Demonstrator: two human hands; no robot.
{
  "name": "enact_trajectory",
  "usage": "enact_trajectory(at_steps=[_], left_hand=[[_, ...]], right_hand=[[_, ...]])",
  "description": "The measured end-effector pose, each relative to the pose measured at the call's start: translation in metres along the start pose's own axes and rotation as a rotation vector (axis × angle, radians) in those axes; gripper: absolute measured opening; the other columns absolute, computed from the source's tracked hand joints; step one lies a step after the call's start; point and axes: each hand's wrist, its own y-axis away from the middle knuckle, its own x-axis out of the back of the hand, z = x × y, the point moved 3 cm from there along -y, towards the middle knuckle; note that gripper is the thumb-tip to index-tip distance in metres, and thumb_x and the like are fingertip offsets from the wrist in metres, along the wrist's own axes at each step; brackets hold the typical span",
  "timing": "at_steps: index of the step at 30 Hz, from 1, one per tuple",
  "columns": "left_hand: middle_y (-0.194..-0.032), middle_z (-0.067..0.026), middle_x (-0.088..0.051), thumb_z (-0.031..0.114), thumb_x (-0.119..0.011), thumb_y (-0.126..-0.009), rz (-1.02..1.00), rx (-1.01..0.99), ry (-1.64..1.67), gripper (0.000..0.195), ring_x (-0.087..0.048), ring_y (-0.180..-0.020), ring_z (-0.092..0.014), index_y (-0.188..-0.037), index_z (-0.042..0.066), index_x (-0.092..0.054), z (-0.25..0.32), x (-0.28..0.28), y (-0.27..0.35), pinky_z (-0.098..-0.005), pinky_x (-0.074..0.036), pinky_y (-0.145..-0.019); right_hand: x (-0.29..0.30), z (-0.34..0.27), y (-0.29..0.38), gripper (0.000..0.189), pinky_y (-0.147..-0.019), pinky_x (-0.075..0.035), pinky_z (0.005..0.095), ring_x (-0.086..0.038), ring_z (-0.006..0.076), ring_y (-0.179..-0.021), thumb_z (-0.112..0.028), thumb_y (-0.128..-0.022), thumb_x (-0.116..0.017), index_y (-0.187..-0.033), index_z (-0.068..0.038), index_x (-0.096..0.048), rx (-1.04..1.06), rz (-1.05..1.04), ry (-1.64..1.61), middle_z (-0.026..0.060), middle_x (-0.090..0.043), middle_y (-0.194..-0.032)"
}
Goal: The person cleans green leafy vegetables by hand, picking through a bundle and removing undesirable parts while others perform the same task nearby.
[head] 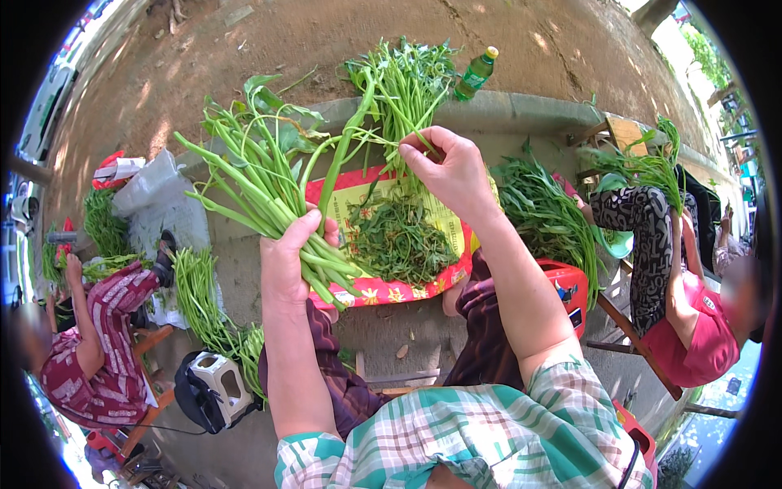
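My left hand [296,260] is closed around a bunch of water spinach [263,177], its cut stem ends pointing down past my palm. Up and to the right, my right hand [443,168] pinches a thin stem or leaf stalk [385,142] between thumb and fingertips. Beneath my hands, a red and yellow printed sheet [333,202] lies on the ground between my legs. A heap of loose, limp leaves [400,241] rests on it. Just beyond my right hand, another water spinach bundle [406,91] leans on the concrete kerb [519,110].
A green bottle [476,74] stands on the kerb. More leafy bundles [544,214] lie at right, beside a red plastic container [565,284]. At left are long stems [198,287] and a boxy beige object [220,385]. Seated people [690,312] work with greens on both sides.
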Motion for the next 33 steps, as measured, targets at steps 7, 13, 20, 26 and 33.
enact_trajectory(at_steps=[7, 13, 20, 26, 33], left_hand=[[-0.079, -0.0145, -0.068, 0.009, -0.068, -0.085, 0.019, -0.040, -0.100, 0.022, -0.066, -0.068, -0.021, -0.104, 0.002, -0.060, 0.002, 0.001, 0.002, -0.0337, -0.057, -0.059], [-0.078, -0.0130, -0.068, 0.006, -0.067, -0.085, 0.019, -0.040, -0.081, 0.016, -0.066, -0.064, -0.019, -0.099, 0.002, -0.062, 0.003, -0.004, 0.004, -0.0306, -0.054, -0.057], [-0.077, -0.0123, -0.067, 0.007, -0.067, -0.084, 0.001, -0.022, -0.124, 0.015, -0.065, -0.065, -0.019, -0.097, 0.002, -0.062, 0.001, -0.004, 0.008, -0.0305, -0.053, -0.059], [-0.075, -0.0115, -0.066, 0.007, -0.067, -0.084, -0.023, -0.021, -0.179, 0.014, -0.064, -0.063, -0.018, -0.096, 0.002, -0.063, 0.003, -0.010, 0.012, -0.0294, -0.052, -0.057], [-0.074, -0.0120, -0.066, 0.009, -0.067, -0.083, 0.007, -0.022, -0.134, 0.017, -0.064, -0.063, -0.019, -0.098, 0.002, -0.061, 0.004, -0.010, 0.014, -0.0304, -0.054, -0.057]], right_hand=[[-0.002, 0.007, 0.002, 0.019, -0.062, -0.048, 0.0248, -0.056, 0.0067, -0.064, -0.014, -0.085, -0.070, -0.098, 0.000, -0.071, 0.122, 0.049, 0.200, 0.0047, -0.069, -0.080], [0.003, 0.010, -0.007, 0.018, -0.063, -0.050, 0.0280, -0.061, 0.0108, -0.066, -0.016, -0.085, -0.067, -0.093, 0.000, -0.068, 0.000, 0.158, -0.066, 0.0050, -0.067, -0.074], [0.007, 0.018, -0.013, 0.010, -0.053, -0.036, 0.0179, -0.046, -0.0004, -0.060, -0.013, -0.087, -0.065, -0.090, -0.004, -0.067, -0.166, 0.180, -0.414, -0.0055, -0.059, -0.070], [0.013, 0.019, -0.013, 0.011, -0.051, -0.037, 0.0181, -0.051, 0.0019, -0.063, -0.017, -0.088, -0.066, -0.091, -0.006, -0.066, -0.260, 0.171, -0.642, -0.0033, -0.061, -0.075], [0.033, 0.023, -0.023, 0.008, -0.047, -0.033, 0.0180, -0.047, 0.0019, -0.058, -0.015, -0.088, -0.065, -0.084, -0.008, -0.063, -0.305, 0.300, -0.717, -0.0034, -0.059, -0.073]])
